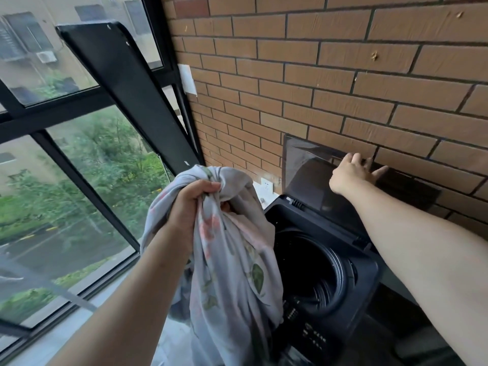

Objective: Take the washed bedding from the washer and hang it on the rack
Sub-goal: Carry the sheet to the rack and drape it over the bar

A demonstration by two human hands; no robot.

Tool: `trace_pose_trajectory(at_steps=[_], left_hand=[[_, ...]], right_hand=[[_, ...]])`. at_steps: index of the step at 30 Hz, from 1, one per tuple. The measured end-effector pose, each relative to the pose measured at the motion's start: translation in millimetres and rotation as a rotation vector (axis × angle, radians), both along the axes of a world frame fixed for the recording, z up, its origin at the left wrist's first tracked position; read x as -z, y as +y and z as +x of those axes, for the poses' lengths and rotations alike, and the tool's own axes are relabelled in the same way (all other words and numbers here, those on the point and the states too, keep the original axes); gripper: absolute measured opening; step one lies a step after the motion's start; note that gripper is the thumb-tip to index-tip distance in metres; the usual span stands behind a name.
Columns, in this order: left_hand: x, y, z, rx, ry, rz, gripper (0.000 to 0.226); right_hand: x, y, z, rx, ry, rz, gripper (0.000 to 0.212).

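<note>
My left hand (194, 204) grips a twisted bundle of pale grey floral bedding (232, 262), lifted above and to the left of the washer. The cloth hangs down past the washer's front left corner. The black top-loading washer (351, 283) stands against the brick wall with its dark drum (311, 270) exposed. Its tinted lid (309, 175) is raised upright against the wall. My right hand (352, 171) rests on the lid's top edge, fingers over the rim. No rack is in view.
A brick wall (343, 75) runs behind the washer. Large black-framed windows (79, 154) fill the left side, with one sash (124, 83) swung inward above the bedding. A white wall socket (266, 187) sits just left of the lid.
</note>
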State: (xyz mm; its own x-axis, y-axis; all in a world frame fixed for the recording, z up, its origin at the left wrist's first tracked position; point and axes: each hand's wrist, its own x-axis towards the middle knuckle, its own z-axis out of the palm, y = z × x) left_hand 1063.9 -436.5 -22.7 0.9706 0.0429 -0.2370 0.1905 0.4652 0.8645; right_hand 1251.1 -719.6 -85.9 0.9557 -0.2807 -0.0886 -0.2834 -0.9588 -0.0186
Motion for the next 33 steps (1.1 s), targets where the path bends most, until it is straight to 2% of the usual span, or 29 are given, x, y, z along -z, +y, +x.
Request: trace_pose_trajectory(at_steps=[4, 8, 11, 14, 15, 19, 20, 24, 31, 33], left_hand=[[4.7, 2.7, -2.8, 0.005, 0.017, -0.012, 0.047], [9.4, 8.4, -7.1, 0.005, 0.029, -0.053, 0.046], [11.0, 16.4, -12.9, -0.023, 0.043, -0.072, 0.061], [9.8, 26.4, -21.4, -0.046, 0.053, -0.076, 0.094], [10.6, 32.4, -26.3, -0.061, 0.065, -0.065, 0.097], [13.0, 47.6, -44.2, -0.111, 0.107, -0.094, 0.053], [13.6, 51.7, -48.6, -0.125, 0.104, -0.117, 0.052], [14.1, 66.7, -65.6, -0.189, 0.088, -0.126, 0.076], [12.9, 83.4, -86.9, -0.311, 0.093, -0.150, 0.066], [12.7, 87.5, -90.4, -0.336, 0.100, -0.140, 0.057]], right_hand=[[-4.2, 17.7, -10.2, -0.046, 0.032, -0.088, 0.074], [16.2, 37.6, -28.5, -0.164, 0.182, -0.014, 0.072], [41.4, 57.6, -59.3, -0.337, 0.269, 0.015, 0.065], [73.8, 71.2, -89.2, -0.458, 0.385, -0.030, 0.076], [84.9, 78.1, -96.8, -0.505, 0.440, -0.021, 0.075], [127.7, 88.3, -118.2, -0.531, 0.627, 0.017, 0.052], [141.4, 87.3, -121.9, -0.522, 0.661, 0.026, 0.050], [183.7, 87.9, -129.3, -0.562, 0.710, 0.022, 0.047], [198.9, 98.1, -133.3, -0.545, 0.757, -0.017, 0.043], [194.2, 106.3, -130.6, -0.616, 0.780, -0.082, 0.028]])
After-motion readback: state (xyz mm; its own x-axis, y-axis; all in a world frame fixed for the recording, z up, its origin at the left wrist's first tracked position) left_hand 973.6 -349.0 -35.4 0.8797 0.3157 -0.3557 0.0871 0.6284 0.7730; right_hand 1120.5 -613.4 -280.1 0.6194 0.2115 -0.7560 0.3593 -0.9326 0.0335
